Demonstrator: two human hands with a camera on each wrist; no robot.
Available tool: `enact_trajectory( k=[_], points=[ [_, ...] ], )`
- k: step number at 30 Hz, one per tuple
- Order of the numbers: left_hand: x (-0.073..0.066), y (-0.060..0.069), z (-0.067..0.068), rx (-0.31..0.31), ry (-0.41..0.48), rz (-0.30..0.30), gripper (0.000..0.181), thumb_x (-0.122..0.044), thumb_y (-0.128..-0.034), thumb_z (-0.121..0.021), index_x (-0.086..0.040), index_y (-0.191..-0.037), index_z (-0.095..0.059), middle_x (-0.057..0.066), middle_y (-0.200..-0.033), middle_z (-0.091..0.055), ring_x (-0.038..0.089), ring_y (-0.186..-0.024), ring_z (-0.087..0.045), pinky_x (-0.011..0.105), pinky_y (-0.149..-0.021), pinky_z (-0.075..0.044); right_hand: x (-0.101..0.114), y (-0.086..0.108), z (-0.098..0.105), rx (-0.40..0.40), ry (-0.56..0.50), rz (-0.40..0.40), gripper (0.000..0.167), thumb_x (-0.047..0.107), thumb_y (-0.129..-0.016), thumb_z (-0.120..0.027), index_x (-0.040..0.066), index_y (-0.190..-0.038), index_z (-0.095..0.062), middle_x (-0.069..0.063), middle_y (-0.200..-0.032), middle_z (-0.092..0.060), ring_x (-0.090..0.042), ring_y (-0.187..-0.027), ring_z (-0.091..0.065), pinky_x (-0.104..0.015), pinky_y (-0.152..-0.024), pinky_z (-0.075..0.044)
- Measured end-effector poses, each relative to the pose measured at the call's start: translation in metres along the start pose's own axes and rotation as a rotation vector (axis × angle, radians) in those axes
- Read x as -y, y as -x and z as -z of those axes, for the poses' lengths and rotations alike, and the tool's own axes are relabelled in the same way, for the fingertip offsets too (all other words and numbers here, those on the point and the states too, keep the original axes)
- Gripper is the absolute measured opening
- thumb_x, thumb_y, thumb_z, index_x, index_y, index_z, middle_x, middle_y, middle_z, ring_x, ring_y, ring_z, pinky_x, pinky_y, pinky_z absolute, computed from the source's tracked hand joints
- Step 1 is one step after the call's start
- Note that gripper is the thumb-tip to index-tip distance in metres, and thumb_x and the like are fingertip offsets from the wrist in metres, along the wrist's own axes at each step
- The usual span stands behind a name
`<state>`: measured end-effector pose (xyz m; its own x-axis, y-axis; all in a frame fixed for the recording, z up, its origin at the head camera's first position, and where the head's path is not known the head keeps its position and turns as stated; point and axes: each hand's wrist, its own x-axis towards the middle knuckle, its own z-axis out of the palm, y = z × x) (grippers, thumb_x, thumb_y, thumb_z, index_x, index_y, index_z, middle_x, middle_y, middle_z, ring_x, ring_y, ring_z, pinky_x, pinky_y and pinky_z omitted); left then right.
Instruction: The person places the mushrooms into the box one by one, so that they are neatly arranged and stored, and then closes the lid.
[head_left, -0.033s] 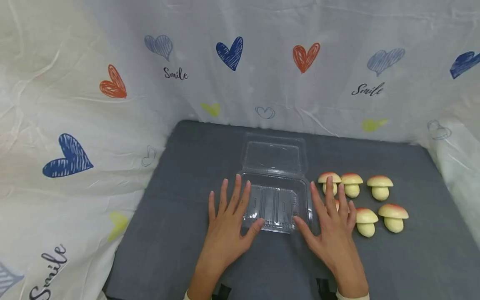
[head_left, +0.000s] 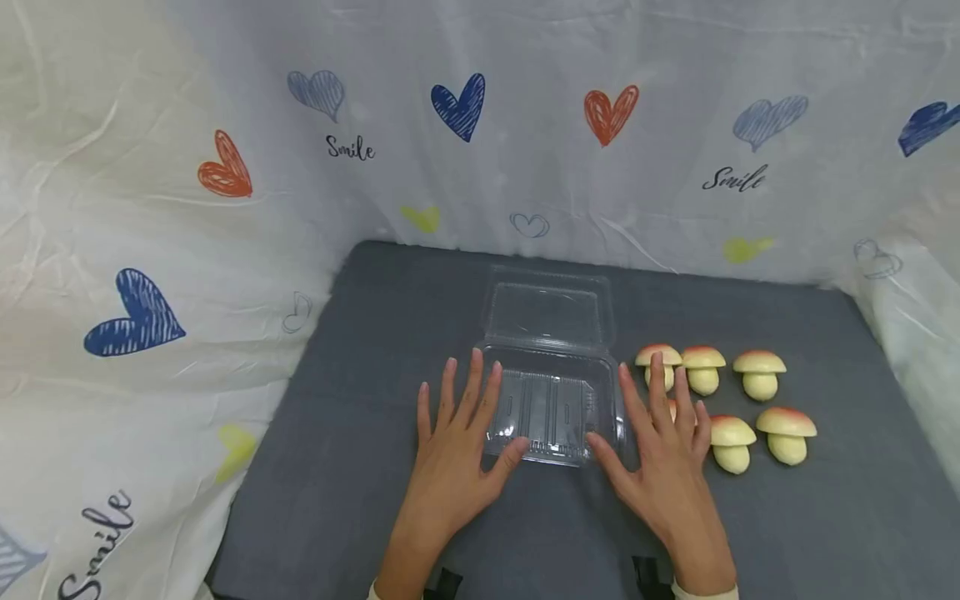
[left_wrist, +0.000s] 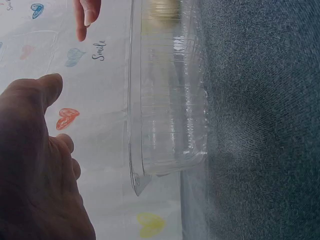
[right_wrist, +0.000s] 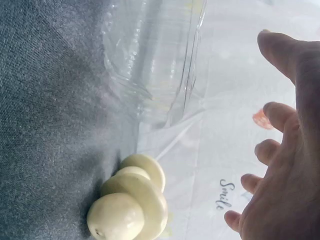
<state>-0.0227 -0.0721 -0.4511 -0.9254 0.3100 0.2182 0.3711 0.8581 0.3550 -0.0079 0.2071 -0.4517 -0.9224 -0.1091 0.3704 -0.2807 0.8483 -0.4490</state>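
A clear plastic box (head_left: 551, 408) lies with its lid (head_left: 550, 312) folded back, away from the person. My left hand (head_left: 453, 467), fingers spread and holding nothing, is over the box's left edge. Over its right side, my right hand (head_left: 663, 475) is spread too and holds nothing; its fingers partly hide a mushroom-shaped piece. In the left wrist view the left hand (left_wrist: 40, 160) is raised off the cloth beside the box (left_wrist: 170, 100). The right wrist view has the right hand (right_wrist: 285, 140) above the level of the box (right_wrist: 150, 55) and the mushroom pieces (right_wrist: 117, 217).
Several cream mushroom pieces with reddish caps (head_left: 760, 375) stand in two rows right of the box. Dark grey cloth (head_left: 337, 467) covers the table. White curtains with printed hearts (head_left: 540, 167) hang behind it and at both sides.
The right hand's fingers have shifted very slightly to the left. Nothing else has visibly moved.
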Motion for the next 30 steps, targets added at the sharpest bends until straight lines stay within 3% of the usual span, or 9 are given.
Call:
enact_trajectory(
  k=[9, 15, 20, 24, 26, 28, 30],
  points=[
    [0.001, -0.004, 0.002, -0.011, 0.072, -0.015, 0.087, -0.069, -0.1067, -0.036, -0.024, -0.172, -0.001, -0.001, -0.179, 0.007, 0.028, -0.163, 0.014, 0.054, -0.128, 0.011, -0.006, -0.006, 0.010, -0.110, -0.060, 0.020, 0.087, 0.073, -0.101, -0.049, 0.018, -0.167, -0.035, -0.013, -0.178, -0.012, -0.042, -0.162, -0.007, -0.081, -0.113, -0.008],
    [0.003, -0.005, 0.004, -0.008, 0.126, -0.013, 0.086, -0.066, -0.1077, -0.038, -0.023, -0.172, 0.001, -0.001, -0.179, 0.007, 0.026, -0.163, 0.014, 0.053, -0.130, 0.006, -0.025, -0.005, 0.023, -0.170, -0.109, -0.009, 0.080, 0.050, -0.100, -0.070, 0.017, -0.166, -0.038, -0.013, -0.177, -0.017, -0.046, -0.159, -0.017, -0.084, -0.109, -0.013],
    [0.004, -0.005, 0.004, -0.012, 0.211, -0.017, 0.087, -0.061, -0.1086, -0.043, -0.021, -0.172, 0.002, -0.003, -0.178, 0.010, 0.024, -0.164, 0.012, 0.056, -0.130, 0.000, -0.044, 0.001, 0.039, -0.250, -0.116, -0.036, 0.075, 0.030, -0.100, -0.074, 0.012, -0.164, -0.040, -0.016, -0.171, -0.031, -0.054, -0.150, -0.035, -0.076, -0.115, -0.025],
    [0.006, -0.003, 0.003, -0.019, 0.332, 0.000, 0.090, -0.056, -0.1083, -0.050, -0.020, -0.172, 0.003, -0.003, -0.179, 0.010, 0.022, -0.164, 0.010, 0.060, -0.129, -0.005, -0.054, 0.010, 0.056, -0.309, -0.078, -0.187, 0.069, 0.018, -0.100, -0.074, 0.018, -0.163, -0.045, -0.020, -0.158, -0.052, -0.055, -0.131, -0.054, -0.065, -0.104, -0.041],
    [0.008, -0.002, 0.002, -0.026, 0.413, 0.017, 0.090, -0.051, -0.1087, -0.054, -0.021, -0.172, 0.003, -0.004, -0.179, 0.009, 0.021, -0.164, 0.008, 0.062, -0.128, -0.010, -0.060, 0.015, 0.063, -0.337, -0.035, -0.295, 0.064, 0.019, -0.101, -0.074, 0.024, -0.160, -0.051, -0.014, -0.151, -0.061, -0.051, -0.123, -0.060, -0.048, -0.106, -0.047],
    [0.010, -0.002, 0.000, -0.038, 0.499, 0.037, 0.089, -0.044, -0.1091, -0.057, -0.021, -0.172, 0.002, -0.006, -0.179, 0.008, 0.020, -0.164, 0.006, 0.061, -0.128, -0.013, -0.068, 0.021, 0.069, -0.358, 0.022, -0.394, 0.056, 0.023, -0.102, -0.072, 0.029, -0.156, -0.056, -0.009, -0.145, -0.066, -0.043, -0.115, -0.066, -0.031, -0.099, -0.048],
    [0.012, -0.003, -0.003, -0.049, 0.569, 0.058, 0.087, -0.039, -0.1096, -0.058, -0.021, -0.172, 0.000, -0.008, -0.178, 0.007, 0.018, -0.164, 0.004, 0.058, -0.129, -0.014, -0.079, 0.026, 0.076, -0.364, 0.073, -0.455, 0.052, 0.024, -0.103, -0.071, 0.027, -0.153, -0.059, -0.007, -0.142, -0.069, -0.041, -0.112, -0.069, -0.030, -0.093, -0.048]
  ],
)
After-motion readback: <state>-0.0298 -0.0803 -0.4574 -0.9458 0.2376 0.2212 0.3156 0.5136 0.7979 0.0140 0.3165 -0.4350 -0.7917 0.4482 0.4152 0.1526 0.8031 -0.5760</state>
